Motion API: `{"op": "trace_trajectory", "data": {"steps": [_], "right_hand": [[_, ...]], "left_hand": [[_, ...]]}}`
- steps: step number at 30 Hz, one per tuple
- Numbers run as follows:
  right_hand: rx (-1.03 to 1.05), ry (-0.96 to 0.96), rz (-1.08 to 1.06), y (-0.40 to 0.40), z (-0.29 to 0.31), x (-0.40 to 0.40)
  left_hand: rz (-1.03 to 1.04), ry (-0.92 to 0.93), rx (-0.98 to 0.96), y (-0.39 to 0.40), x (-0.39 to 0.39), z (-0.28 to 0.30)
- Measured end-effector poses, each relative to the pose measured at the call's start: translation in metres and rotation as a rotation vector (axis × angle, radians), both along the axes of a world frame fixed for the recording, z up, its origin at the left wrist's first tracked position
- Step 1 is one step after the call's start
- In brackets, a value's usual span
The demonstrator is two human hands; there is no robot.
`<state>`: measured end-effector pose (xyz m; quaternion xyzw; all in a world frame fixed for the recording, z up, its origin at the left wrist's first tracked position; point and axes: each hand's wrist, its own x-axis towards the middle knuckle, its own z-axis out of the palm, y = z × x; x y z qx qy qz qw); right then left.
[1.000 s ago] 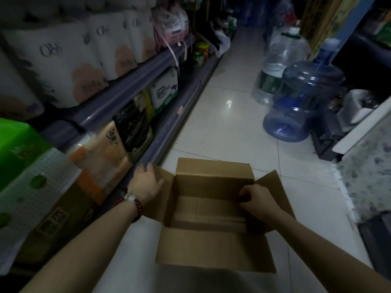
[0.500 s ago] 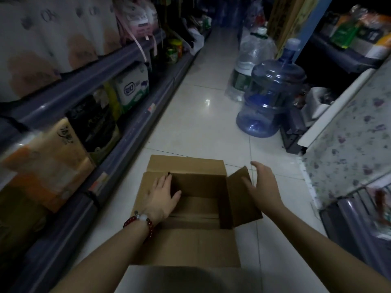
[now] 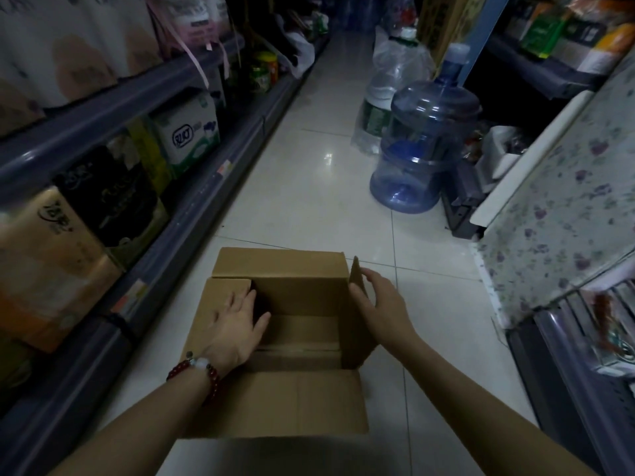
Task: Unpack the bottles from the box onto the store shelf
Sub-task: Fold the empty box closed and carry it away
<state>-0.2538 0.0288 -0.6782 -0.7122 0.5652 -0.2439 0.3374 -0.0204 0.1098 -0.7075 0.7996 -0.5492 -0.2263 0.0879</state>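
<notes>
Head view. Cardboard box (image 3: 292, 324): on the tiled floor (image 3: 309, 187) beside the store shelf (image 3: 192, 201), flaps open, interior showing only cardboard; no bottles visible.
Left hand (image 3: 237, 324): grip spread flat, pressing the left flap.
Right hand (image 3: 378, 300): grip spread, fingers touching the upright right flap.
Risk, judged: folding both flaps inward may close a box whose dark corner remains unchecked.

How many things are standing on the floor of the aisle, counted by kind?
Cardboard box: 1
Blue water jug: 1
Clear water jug: 1
Total: 3
</notes>
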Motion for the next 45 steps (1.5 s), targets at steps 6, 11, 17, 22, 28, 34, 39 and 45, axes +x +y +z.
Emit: {"op": "trace_trajectory", "data": {"steps": [6, 11, 17, 22, 28, 34, 39, 45], "right_hand": [[0.031, 0.093, 0.192, 0.001, -0.027, 0.030], [-0.078, 0.328, 0.188, -0.006, -0.044, 0.039], [-0.067, 0.317, 0.022, -0.036, -0.044, 0.042], [0.219, 0.274, 0.093, -0.073, -0.045, 0.049], [0.088, 0.114, 0.095, -0.064, -0.049, 0.047], [-0.304, 0.225, 0.061, -0.042, -0.048, 0.039], [-0.309, 0.348, 0.025, -0.033, -0.047, 0.032], [-0.346, 0.427, 0.199, -0.012, -0.056, 0.022]], "left_hand": [[-0.024, -0.013, 0.010, 0.002, 0.001, -0.001], [-0.050, -0.013, 0.017, 0.001, 0.002, -0.005], [-0.020, -0.020, 0.010, -0.003, 0.001, -0.013], [-0.005, -0.024, 0.003, -0.008, -0.002, -0.013], [-0.021, -0.031, 0.010, -0.009, -0.001, -0.012], [-0.014, -0.005, 0.012, -0.009, -0.001, -0.015], [-0.051, 0.028, 0.002, -0.004, 0.000, -0.013], [-0.067, 0.102, -0.068, 0.004, 0.015, -0.007]]}}
